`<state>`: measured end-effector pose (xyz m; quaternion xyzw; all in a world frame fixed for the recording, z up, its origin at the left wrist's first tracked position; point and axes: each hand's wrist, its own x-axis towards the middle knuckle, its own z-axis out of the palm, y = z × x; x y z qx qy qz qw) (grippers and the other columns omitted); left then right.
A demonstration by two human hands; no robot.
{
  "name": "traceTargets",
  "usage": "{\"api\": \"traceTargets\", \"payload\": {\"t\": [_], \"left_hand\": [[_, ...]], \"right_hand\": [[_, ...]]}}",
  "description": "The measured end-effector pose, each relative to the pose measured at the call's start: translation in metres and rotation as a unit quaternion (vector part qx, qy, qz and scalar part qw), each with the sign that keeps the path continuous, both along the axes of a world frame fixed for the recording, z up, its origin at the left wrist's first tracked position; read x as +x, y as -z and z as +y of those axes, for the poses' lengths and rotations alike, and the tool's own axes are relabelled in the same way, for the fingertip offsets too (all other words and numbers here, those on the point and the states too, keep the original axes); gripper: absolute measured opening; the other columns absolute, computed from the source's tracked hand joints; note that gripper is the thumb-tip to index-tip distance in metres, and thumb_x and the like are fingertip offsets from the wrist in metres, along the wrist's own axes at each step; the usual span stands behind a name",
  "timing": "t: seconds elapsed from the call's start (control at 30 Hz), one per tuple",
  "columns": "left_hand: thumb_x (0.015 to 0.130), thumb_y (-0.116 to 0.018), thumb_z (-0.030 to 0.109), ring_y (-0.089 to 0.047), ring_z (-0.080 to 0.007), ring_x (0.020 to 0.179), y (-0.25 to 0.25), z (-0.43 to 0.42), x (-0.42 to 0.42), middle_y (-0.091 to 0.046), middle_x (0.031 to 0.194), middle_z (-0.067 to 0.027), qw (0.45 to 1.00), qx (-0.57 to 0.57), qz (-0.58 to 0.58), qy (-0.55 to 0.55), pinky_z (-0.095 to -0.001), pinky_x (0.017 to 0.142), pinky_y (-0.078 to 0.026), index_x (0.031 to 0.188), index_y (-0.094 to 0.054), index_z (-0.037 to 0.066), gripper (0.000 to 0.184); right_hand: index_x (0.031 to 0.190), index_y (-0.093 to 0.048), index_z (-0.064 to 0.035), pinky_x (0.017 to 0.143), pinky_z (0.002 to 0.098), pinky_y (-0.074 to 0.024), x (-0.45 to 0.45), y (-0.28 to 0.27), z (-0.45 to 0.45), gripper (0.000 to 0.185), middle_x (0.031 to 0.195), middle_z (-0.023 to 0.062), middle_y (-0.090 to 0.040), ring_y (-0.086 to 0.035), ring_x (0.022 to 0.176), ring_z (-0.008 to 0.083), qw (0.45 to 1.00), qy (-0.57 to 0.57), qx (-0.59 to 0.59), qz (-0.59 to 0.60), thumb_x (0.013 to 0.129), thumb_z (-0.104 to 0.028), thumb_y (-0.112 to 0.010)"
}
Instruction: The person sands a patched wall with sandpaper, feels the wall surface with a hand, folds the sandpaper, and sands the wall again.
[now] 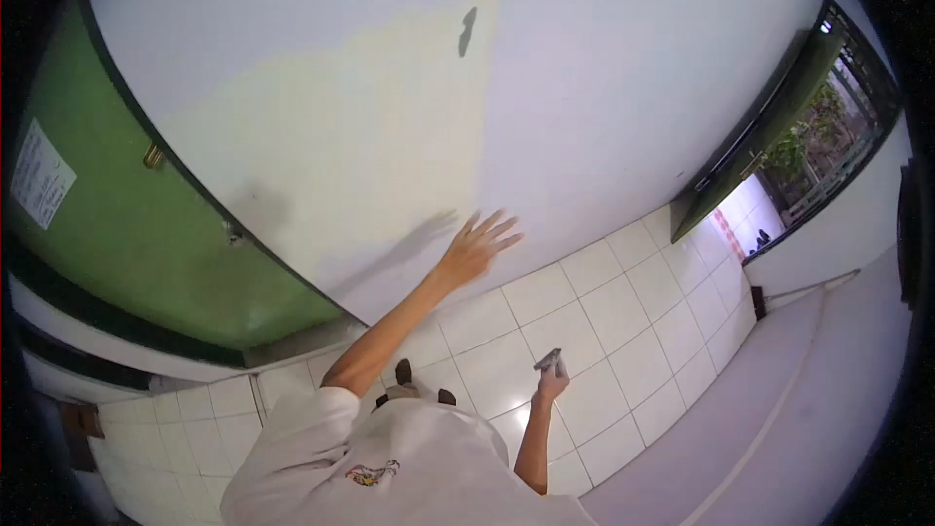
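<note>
My left hand (474,251) is raised in front of the pale wall (584,117), open, with its fingers spread and nothing in it. Its shadow falls on the wall to the left, a little apart from the fingers. Lower down, over the floor, my right hand (551,386) is closed on a small flat grey scraper (548,359); its exact shape is hard to make out. Grey residue seems to coat the fingers near it. High on the wall is an irregular dark grey patch (467,32), well above both hands.
A green door (146,244) with a paper sheet (43,173) stands at left. White tiles (604,321) cover the floor. At far right a green door (760,127) stands ajar by plants outside. A long-handled floor tool (760,302) lies against the right wall.
</note>
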<state>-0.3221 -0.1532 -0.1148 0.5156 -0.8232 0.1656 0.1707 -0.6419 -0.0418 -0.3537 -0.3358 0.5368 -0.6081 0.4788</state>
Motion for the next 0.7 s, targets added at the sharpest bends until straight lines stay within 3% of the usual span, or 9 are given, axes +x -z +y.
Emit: {"api": "traceTargets", "payload": {"t": [0.07,0.1,0.2,0.27,0.33,0.37,0.5,0.57,0.7], "left_hand": [[0.085,-0.062,0.026,-0.027,-0.0289,0.144,-0.008,0.016,0.0,-0.033,0.153,-0.0145,0.977,0.072,0.198,0.014,-0.0472,0.116,-0.026,0.147,-0.035,0.011,0.069],[0.083,-0.065,0.029,-0.022,-0.0305,0.145,-0.002,0.012,0.009,-0.03,0.154,-0.0144,0.991,0.049,0.121,-0.006,-0.0477,0.118,-0.021,0.149,-0.033,0.011,0.076],[0.084,-0.065,0.029,-0.02,-0.0306,0.146,-0.012,0.019,0.022,-0.031,0.154,-0.0142,0.992,0.042,0.105,-0.054,-0.0478,0.118,-0.019,0.149,-0.032,0.011,0.075],[0.085,-0.065,0.031,-0.02,-0.0299,0.146,-0.025,0.022,0.027,-0.03,0.154,-0.0148,0.992,0.045,0.092,-0.073,-0.0483,0.118,-0.02,0.149,-0.033,0.01,0.075],[0.086,-0.065,0.032,-0.024,-0.0286,0.145,-0.034,0.029,0.027,-0.036,0.151,-0.0132,0.992,0.038,0.082,-0.09,-0.0476,0.118,-0.02,0.147,-0.037,0.01,0.07],[0.086,-0.065,0.032,-0.024,-0.0286,0.145,-0.043,0.033,0.029,-0.036,0.151,-0.0132,0.991,0.04,0.088,-0.095,-0.0476,0.118,-0.02,0.147,-0.037,0.01,0.07],[0.088,-0.063,0.033,-0.034,-0.0272,0.14,-0.079,0.046,0.033,-0.047,0.144,-0.0096,0.991,0.002,0.109,-0.084,-0.0466,0.115,-0.025,0.135,-0.052,0.01,0.054],[0.087,-0.064,0.033,-0.04,-0.0257,0.136,-0.096,0.05,0.032,-0.053,0.139,-0.0081,0.989,-0.023,0.122,-0.077,-0.0452,0.113,-0.029,0.123,-0.063,0.009,0.043],[0.086,-0.066,0.034,-0.044,-0.024,0.134,-0.116,0.055,0.041,-0.058,0.134,-0.0066,0.989,-0.058,0.119,-0.065,-0.0442,0.112,-0.031,0.114,-0.068,0.009,0.037]], "right_hand": [[0.099,-0.064,0.0043,0.06,0.0229,-0.0426,0.003,0.003,-0.001,0.014,0.075,-0.0007,-0.056,-0.05,0.066,0.0072,0.999,0.036,0.027,0.018,0.096,-0.001,-0.051],[0.099,-0.064,0.0044,0.06,0.0229,-0.0425,0.003,0.006,0.005,0.014,0.075,-0.0009,-0.056,-0.051,0.066,0.0072,0.996,0.063,0.057,0.041,0.095,-0.001,-0.052],[0.087,-0.063,0.0003,0.065,0.0256,-0.0469,0.013,-0.003,0.006,0.02,0.067,0.0027,-0.053,-0.048,0.062,0.0088,0.997,0.016,0.069,0.004,0.1,-0.013,-0.054],[0.086,-0.061,-0.001,0.064,0.0255,-0.0452,0.033,-0.022,-0.006,0.02,0.068,0.0019,-0.053,-0.049,0.063,0.0088,0.995,0.024,0.1,-0.004,0.1,-0.013,-0.053],[0.093,-0.064,0.0018,0.063,0.0252,-0.0445,0.037,-0.031,-0.009,0.02,0.068,0.0021,-0.054,-0.049,0.063,0.0087,0.997,-0.034,0.07,-0.018,0.1,-0.013,-0.053],[0.108,-0.064,0.0066,0.069,0.0268,-0.0495,0.04,-0.029,-0.016,0.022,0.079,0.0049,-0.061,-0.056,0.071,0.0106,0.995,-0.049,0.087,-0.005,0.099,-0.009,-0.052],[0.121,-0.06,0.007,0.073,0.023,-0.0489,0.054,-0.006,-0.035,0.028,0.086,0.0021,-0.062,-0.057,0.075,0.0079,0.991,-0.11,0.074,-0.003,0.097,-0.005,-0.053],[0.12,-0.06,0.0071,0.072,0.0229,-0.0486,0.063,-0.006,-0.04,0.027,0.085,0.0016,-0.061,-0.056,0.074,0.0076,0.988,-0.129,0.085,0.009,0.097,-0.005,-0.053],[0.119,-0.061,0.0075,0.071,0.0228,-0.0485,0.089,-0.011,-0.044,0.026,0.084,0.0012,-0.06,-0.055,0.072,0.0074,0.981,-0.16,0.109,0.011,0.098,-0.006,-0.054]]}}
